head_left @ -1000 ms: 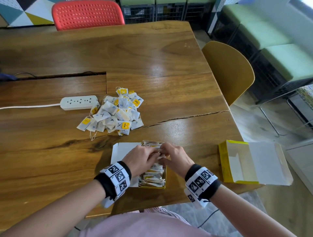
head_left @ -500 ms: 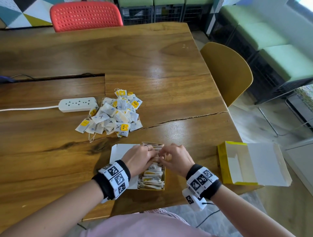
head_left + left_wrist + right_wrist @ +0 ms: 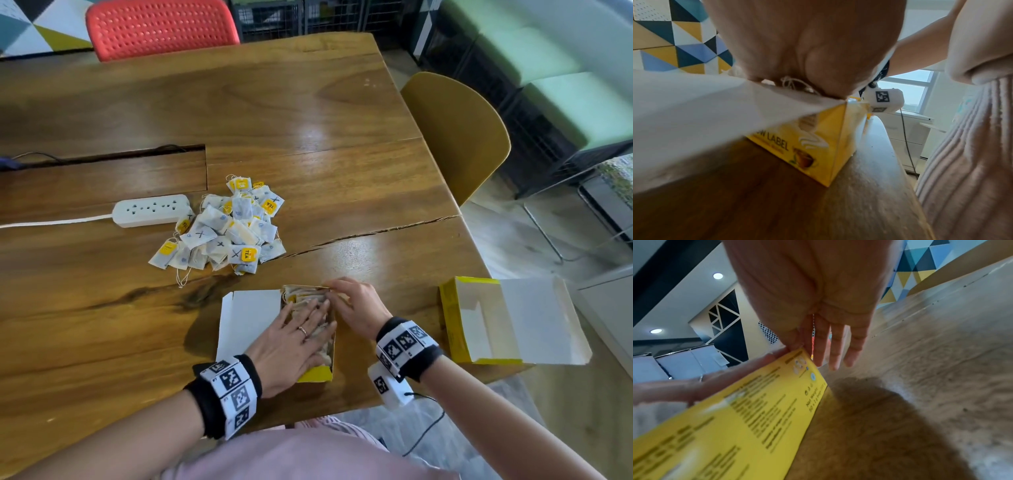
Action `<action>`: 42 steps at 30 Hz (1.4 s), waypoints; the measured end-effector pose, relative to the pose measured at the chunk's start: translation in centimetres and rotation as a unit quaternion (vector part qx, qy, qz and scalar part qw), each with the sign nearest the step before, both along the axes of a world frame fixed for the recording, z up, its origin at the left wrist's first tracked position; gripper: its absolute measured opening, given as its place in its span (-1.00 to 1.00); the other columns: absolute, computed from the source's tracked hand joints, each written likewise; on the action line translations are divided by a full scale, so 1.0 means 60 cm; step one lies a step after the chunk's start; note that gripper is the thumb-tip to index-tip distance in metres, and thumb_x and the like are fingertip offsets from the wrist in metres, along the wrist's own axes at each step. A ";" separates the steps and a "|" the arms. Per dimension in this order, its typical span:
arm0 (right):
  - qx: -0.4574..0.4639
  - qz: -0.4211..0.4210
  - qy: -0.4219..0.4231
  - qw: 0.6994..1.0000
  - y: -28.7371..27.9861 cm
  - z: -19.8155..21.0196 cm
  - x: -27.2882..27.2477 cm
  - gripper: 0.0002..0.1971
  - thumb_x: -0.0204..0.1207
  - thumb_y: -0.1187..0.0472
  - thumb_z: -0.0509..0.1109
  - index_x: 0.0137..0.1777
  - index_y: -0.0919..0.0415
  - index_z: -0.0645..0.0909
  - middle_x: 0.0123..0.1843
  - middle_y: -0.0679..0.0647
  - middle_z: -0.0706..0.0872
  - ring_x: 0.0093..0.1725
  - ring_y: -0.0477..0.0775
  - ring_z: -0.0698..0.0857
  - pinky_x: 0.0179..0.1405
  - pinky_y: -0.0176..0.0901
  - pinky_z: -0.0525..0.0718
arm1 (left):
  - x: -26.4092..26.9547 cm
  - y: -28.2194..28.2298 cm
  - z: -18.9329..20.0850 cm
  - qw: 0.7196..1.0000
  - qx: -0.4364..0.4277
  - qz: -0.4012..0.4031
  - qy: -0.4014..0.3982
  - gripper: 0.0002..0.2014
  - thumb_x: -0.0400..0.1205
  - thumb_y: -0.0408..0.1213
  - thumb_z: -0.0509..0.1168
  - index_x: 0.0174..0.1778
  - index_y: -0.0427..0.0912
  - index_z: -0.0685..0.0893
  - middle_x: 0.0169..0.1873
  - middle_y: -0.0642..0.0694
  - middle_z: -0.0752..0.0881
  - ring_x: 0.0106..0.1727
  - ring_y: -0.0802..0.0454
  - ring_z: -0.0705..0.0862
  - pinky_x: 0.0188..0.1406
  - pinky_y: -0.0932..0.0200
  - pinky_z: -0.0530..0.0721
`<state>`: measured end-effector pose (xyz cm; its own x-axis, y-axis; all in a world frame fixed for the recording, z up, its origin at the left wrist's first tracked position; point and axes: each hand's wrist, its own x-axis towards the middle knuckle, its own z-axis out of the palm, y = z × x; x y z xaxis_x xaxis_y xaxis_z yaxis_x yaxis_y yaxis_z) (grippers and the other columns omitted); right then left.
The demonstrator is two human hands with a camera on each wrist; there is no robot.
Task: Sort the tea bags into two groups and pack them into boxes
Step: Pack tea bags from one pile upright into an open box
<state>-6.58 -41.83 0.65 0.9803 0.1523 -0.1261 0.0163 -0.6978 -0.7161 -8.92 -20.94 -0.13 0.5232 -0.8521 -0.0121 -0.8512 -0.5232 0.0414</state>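
A yellow tea box [image 3: 315,375] lies open near the table's front edge, its white lid flap [image 3: 250,315] folded out to the left. Tea bags [image 3: 305,296] fill it. My left hand [image 3: 298,335] lies flat on them with straight fingers, pressing down; the left wrist view shows the palm [image 3: 803,40] on the box [image 3: 818,146]. My right hand [image 3: 352,303] is at the box's far right corner. In the right wrist view three fingers [image 3: 836,345] hang straight outside the wall [image 3: 735,418], and the index tip goes behind the rim. A loose pile of tea bags [image 3: 226,229] lies beyond.
A second yellow box [image 3: 459,318] stands open and empty at the right, near the table's edge. A white power strip [image 3: 150,209] lies left of the pile. A yellow chair [image 3: 452,133] stands at the right side, a red chair [image 3: 161,27] at the far side.
My left hand has gone from curled at the far end of the box to flat over the bags. The right hand has shifted to the box's far right corner.
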 end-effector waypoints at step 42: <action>-0.038 0.085 -0.100 0.991 -0.005 0.004 -0.062 -0.62 0.62 -0.08 0.21 0.12 0.10 0.77 0.23 -0.11 0.70 0.10 -0.17 0.61 0.08 -0.27 0.64 | 0.026 0.036 0.007 0.997 -0.020 0.039 0.066 -0.23 0.59 0.30 0.10 0.65 -0.09 0.28 0.65 -0.02 0.23 0.68 -0.02 0.12 0.58 -0.25 0.03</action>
<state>-10.30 -42.15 0.91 0.9479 0.3146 0.0511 0.2744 -0.7242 -0.6327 -7.37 -18.77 0.29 0.5846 -0.8096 -0.0524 -0.7932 -0.5839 0.1729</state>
